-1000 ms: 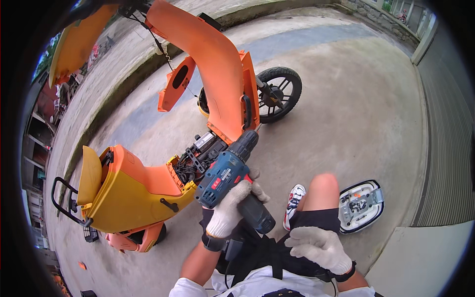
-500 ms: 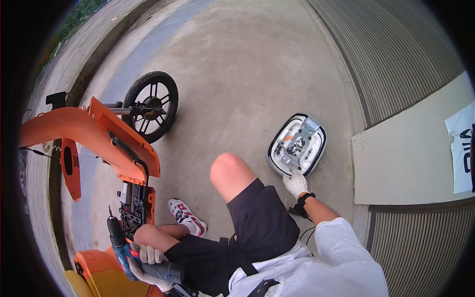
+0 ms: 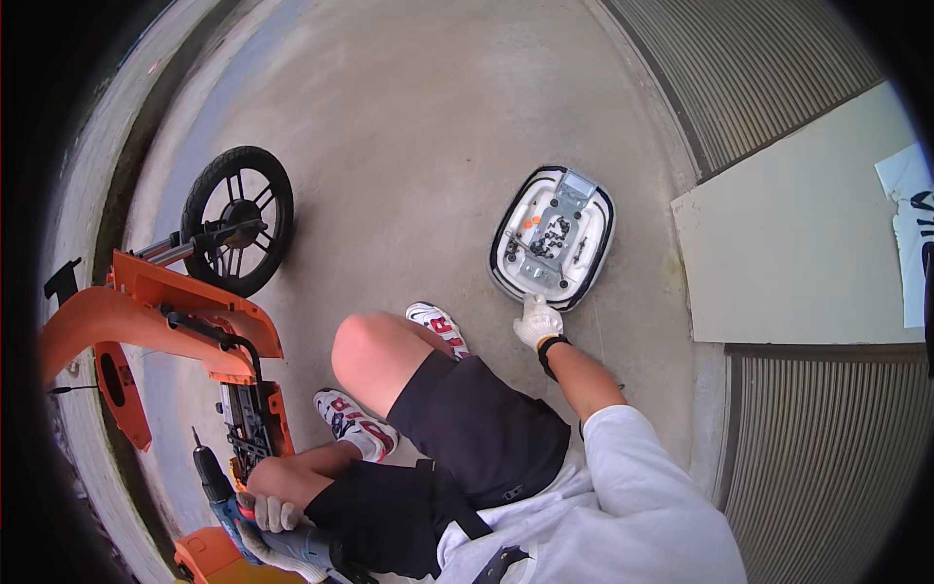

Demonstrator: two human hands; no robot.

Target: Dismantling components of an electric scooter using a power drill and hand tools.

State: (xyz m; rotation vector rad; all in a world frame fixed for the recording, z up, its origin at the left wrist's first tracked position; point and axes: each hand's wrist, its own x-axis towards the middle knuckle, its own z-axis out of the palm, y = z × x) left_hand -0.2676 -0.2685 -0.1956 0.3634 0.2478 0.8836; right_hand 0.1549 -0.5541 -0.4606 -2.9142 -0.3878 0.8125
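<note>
Drill gripped in gloved left hand beside the orange scooter. Right hand fingers curled at the upturned white seat pan holding screws; white sign far right of it.

The right hand, in a white glove with a dark wristband, reaches to mid-frame on an outstretched forearm, fingers pointing up the frame and seemingly loose. The left hand, also gloved, sits at the lower left, fingers curled shut. Both knees are bent, one raised at centre.
</note>
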